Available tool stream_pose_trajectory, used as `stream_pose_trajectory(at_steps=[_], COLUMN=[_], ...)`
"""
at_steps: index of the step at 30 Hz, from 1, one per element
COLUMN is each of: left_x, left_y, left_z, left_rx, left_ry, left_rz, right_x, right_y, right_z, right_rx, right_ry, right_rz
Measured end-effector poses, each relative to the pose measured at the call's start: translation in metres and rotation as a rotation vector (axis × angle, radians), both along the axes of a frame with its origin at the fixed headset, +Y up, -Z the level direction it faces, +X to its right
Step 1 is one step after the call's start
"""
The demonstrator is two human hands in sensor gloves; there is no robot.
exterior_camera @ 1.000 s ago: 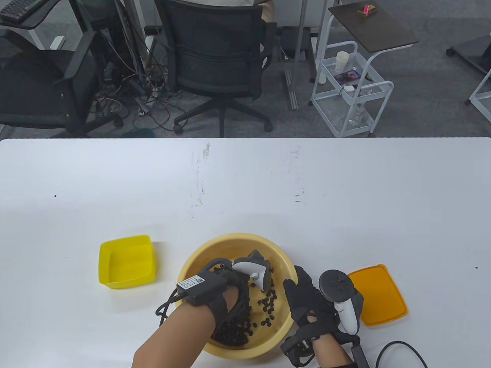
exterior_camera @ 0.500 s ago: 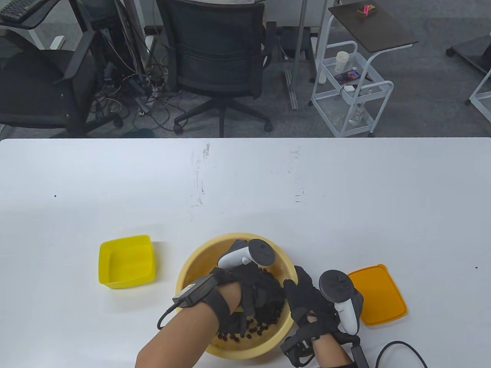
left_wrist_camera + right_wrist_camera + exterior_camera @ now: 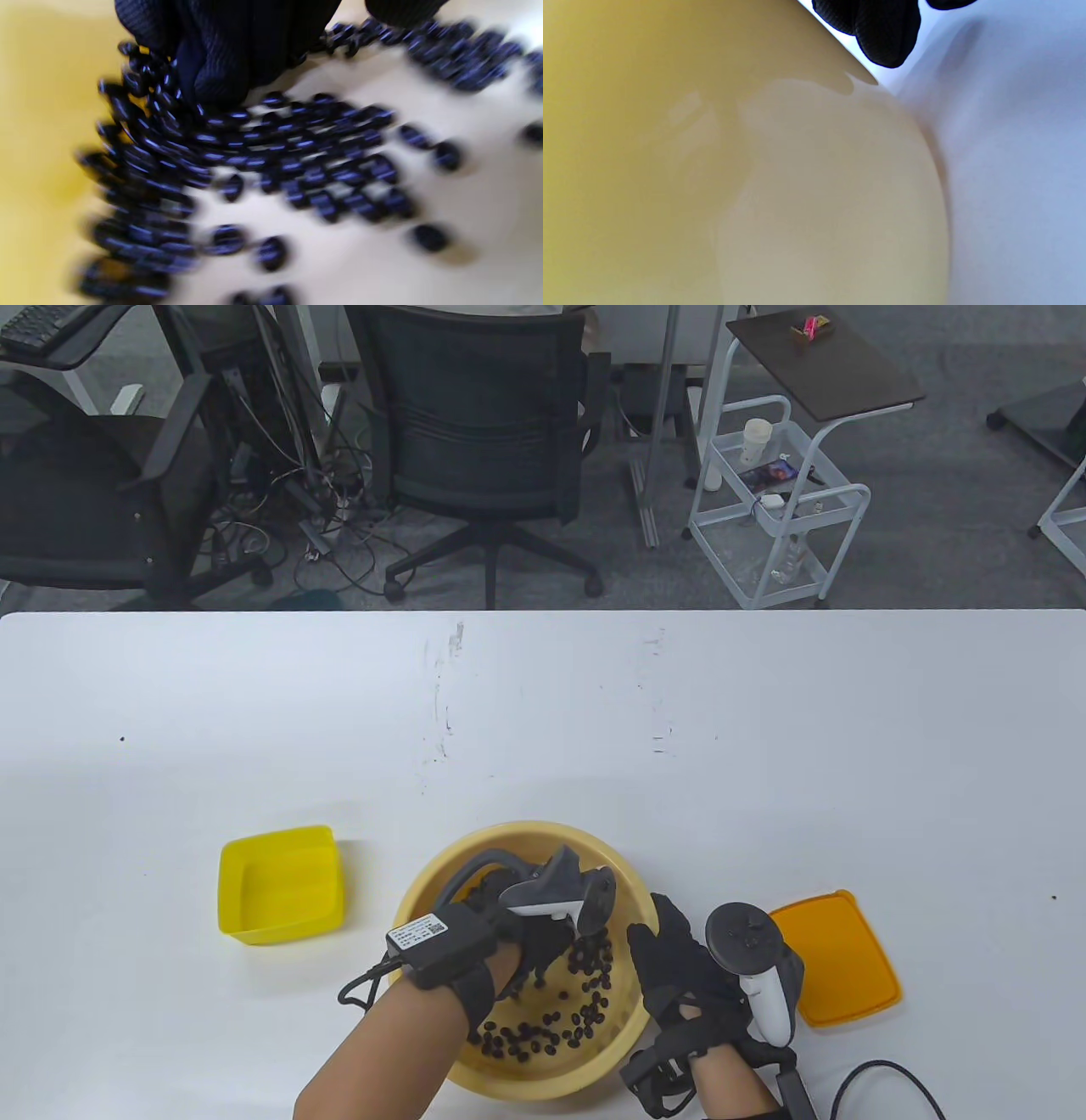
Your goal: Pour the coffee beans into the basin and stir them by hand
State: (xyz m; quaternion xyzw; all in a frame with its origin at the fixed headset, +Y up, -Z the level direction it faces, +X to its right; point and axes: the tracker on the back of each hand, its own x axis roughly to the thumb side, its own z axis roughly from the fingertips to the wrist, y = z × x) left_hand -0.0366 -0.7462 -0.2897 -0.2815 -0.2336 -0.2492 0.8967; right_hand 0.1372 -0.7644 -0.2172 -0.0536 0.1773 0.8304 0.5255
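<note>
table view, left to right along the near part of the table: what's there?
yellow box → left hand in the basin among the coffee beans → right hand at the basin's right side → orange lid

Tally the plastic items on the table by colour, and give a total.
Pale yellow: 1, the basin
Bright yellow: 1, the square container
Orange: 1, the lid
Total: 3
</note>
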Motion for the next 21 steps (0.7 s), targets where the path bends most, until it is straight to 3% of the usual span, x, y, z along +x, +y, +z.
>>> stream_pose_trajectory(at_steps=[5, 8, 14, 21], left_x=[0.000, -0.005, -0.006, 0.014], left_y=[-0.011, -0.020, -0.033, -0.031], left_z=[0.002, 0.001, 0.009, 0.009], left_rx=[-0.125, -0.314, -0.649, -0.877], left_ry=[0.043, 0.153, 0.238, 0.263], left_rz=[-0.250, -0.331, -0.047, 0.408], right_x=[0.000, 0.000, 0.000, 0.000], right_y=[0.000, 0.000, 0.000, 0.000], right_z=[0.000, 0.000, 0.000, 0.000], right_rx=[-0.001, 0.000, 0.002, 0.002], right_ry=[0.001, 0.001, -0.002, -0.003], right_rz=[0.000, 0.002, 0.011, 0.011])
